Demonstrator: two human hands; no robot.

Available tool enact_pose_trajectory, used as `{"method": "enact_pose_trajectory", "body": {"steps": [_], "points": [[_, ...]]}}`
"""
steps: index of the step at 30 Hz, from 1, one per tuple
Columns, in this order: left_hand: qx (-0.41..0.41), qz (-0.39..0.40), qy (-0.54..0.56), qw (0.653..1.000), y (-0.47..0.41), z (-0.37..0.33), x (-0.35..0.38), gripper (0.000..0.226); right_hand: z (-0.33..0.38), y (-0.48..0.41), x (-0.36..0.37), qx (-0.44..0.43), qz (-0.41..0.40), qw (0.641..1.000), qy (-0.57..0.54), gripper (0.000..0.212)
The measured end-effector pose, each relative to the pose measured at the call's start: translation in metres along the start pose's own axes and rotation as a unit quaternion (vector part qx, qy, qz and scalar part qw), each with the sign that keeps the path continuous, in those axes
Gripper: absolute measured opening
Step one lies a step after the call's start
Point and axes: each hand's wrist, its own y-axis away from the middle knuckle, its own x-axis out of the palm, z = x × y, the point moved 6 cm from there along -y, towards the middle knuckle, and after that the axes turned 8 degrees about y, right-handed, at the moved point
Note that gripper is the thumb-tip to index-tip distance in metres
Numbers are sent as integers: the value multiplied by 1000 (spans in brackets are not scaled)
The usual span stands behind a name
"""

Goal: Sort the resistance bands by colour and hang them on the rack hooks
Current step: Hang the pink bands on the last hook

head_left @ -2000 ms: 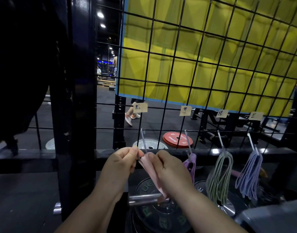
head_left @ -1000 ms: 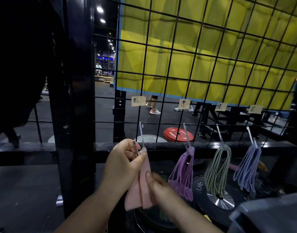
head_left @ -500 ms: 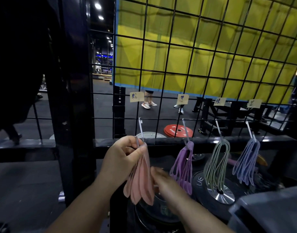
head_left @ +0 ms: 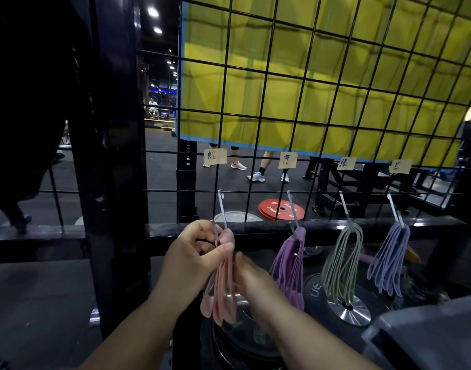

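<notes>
We are pinching the pink bands (head_left: 219,295) in our left hand (head_left: 194,252), the hook (head_left: 222,209) lying at one o'clock; whether our right hand (head_left: 255,284) is gripping, we cannot tell.

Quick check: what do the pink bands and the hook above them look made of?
The pink bands: probably rubber or latex, matte; they droop in thin, flat, limp loops. The hook: seemingly bare metal wire, silvery with a dull shine, thin and straight.

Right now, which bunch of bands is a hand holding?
The pink bands, the leftmost bunch: the left hand pinches their top at the hook. The purple bands, green bands and blue bands just hang from their own hooks.
</notes>
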Motion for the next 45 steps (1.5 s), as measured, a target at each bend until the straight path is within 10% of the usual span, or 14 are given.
{"method": "enact_pose_trajectory", "body": {"steps": [12,45], "points": [[-6,2,-174,985,10,26,8,26,5,6,4,-67,-26,994,79,31],[-102,75,-212,969,51,69,23,35,-28,32,-14,-93,-32,973,209,27]]}}
